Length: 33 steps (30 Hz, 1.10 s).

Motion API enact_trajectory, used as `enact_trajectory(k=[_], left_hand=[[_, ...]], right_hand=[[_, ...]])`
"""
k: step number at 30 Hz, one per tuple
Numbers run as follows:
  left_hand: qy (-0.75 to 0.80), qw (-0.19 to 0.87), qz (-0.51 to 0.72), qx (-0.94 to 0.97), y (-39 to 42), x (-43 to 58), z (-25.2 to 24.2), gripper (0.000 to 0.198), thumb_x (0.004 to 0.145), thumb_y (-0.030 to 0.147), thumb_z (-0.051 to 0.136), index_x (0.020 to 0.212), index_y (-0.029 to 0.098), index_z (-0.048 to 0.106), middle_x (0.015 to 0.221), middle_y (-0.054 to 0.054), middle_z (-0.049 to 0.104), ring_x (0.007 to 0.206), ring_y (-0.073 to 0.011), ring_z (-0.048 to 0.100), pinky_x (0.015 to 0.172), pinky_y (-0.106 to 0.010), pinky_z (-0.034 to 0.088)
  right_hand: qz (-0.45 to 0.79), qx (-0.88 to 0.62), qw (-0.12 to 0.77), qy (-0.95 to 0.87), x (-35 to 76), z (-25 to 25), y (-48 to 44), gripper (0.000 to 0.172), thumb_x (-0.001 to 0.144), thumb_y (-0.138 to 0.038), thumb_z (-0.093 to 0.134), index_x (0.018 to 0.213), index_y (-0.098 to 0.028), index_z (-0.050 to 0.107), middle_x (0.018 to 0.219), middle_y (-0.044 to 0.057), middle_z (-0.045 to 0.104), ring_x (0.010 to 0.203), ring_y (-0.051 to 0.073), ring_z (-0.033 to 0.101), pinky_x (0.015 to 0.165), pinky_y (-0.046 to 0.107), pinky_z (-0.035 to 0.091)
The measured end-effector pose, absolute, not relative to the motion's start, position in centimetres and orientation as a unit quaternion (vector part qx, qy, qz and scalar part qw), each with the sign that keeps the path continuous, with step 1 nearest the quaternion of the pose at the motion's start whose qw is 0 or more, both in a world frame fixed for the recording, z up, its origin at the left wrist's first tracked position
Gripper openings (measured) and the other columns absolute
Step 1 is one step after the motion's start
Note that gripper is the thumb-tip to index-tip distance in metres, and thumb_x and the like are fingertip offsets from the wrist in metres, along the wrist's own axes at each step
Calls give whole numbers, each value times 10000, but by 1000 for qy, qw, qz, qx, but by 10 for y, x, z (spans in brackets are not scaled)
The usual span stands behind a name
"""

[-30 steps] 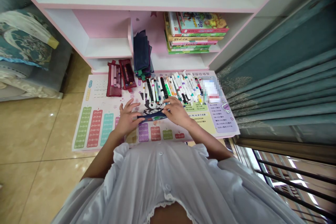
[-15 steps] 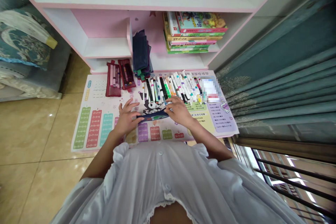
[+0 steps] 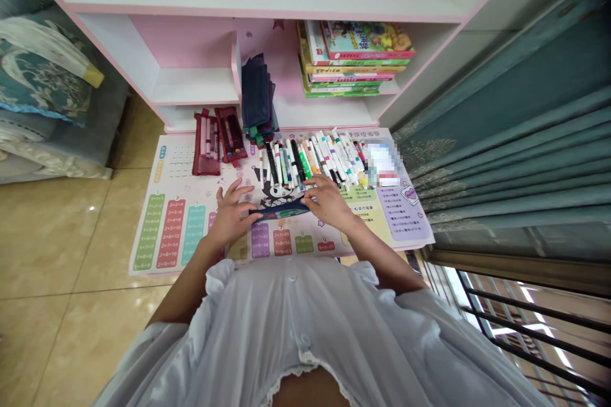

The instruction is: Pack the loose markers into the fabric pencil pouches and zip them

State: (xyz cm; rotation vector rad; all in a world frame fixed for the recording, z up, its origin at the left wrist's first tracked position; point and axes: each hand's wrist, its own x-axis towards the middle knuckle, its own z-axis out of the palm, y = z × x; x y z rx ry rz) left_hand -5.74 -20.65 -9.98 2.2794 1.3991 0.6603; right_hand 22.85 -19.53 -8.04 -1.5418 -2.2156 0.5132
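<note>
A dark blue mesh pencil pouch (image 3: 280, 211) with markers showing inside lies crosswise on the desk in front of me. My left hand (image 3: 233, 210) pinches its left end between thumb and finger, the other fingers spread. At the right end, my right hand (image 3: 327, 201) has thumb and fingertips closed on the pouch's upper edge. Just beyond it, a wide row of loose markers (image 3: 310, 162), mostly white-barrelled, lies side by side. Two dark red mesh pouches, a left one (image 3: 207, 143) and a right one (image 3: 231, 135), hold pens at the back left.
Several dark mesh pouches (image 3: 255, 92) are stacked against the shelf. Books (image 3: 356, 70) are piled on the shelf at the back right. A phone-like object (image 3: 383, 164), blurred out, lies right of the markers. A teal curtain (image 3: 515, 127) hangs along the right side.
My right hand has shifted very slightly to the right along the pouch's edge. My left hand and the other things stay where they were.
</note>
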Motion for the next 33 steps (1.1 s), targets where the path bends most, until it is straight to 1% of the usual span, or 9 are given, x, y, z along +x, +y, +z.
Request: enact_trajectory(k=[8, 17, 22, 26, 33], left_hand=[[497, 194, 235, 812, -206, -57, -99, 197, 823, 426, 676, 734, 256, 724, 1302, -45, 607, 1428, -327, 311, 1157, -625, 96], [496, 191, 234, 814, -206, -58, -101, 188, 813, 419, 688, 728, 255, 723, 1304, -47, 606, 1428, -326, 315, 1158, -623, 92], [500, 195, 232, 812, -206, -57, -98, 181, 808, 413, 692, 724, 255, 721, 1301, -45, 609, 1426, -327, 315, 1153, -625, 105], [503, 197, 230, 810, -206, -57, -97, 189, 816, 416, 680, 721, 257, 720, 1302, -42, 608, 1427, -319, 315, 1159, -617, 99], [504, 200, 226, 809, -206, -57, -95, 197, 812, 414, 681, 713, 249, 719, 1305, -51, 607, 1423, -326, 319, 1159, -615, 99]], right_hand=[[187, -556, 190, -788, 229, -80, -195, 184, 833, -221, 631, 664, -210, 704, 1158, 80, 671, 1241, 321, 510, 1045, 568, 414], [197, -560, 162, -788, 231, -76, -196, 204, 850, -253, 613, 678, -216, 715, 1210, 81, 656, 1286, 340, 481, 1060, 590, 385], [190, -577, 143, -782, 232, -73, -195, 191, 843, -236, 628, 672, -207, 708, 1207, 78, 659, 1272, 339, 490, 1055, 577, 391], [188, -581, 149, -778, 234, -74, -196, 189, 842, -238, 620, 680, -217, 714, 1194, 72, 661, 1285, 338, 472, 1048, 576, 391], [182, -590, 160, -770, 241, -77, -194, 184, 825, -241, 638, 662, -213, 720, 1177, 84, 665, 1267, 340, 484, 1057, 574, 383]])
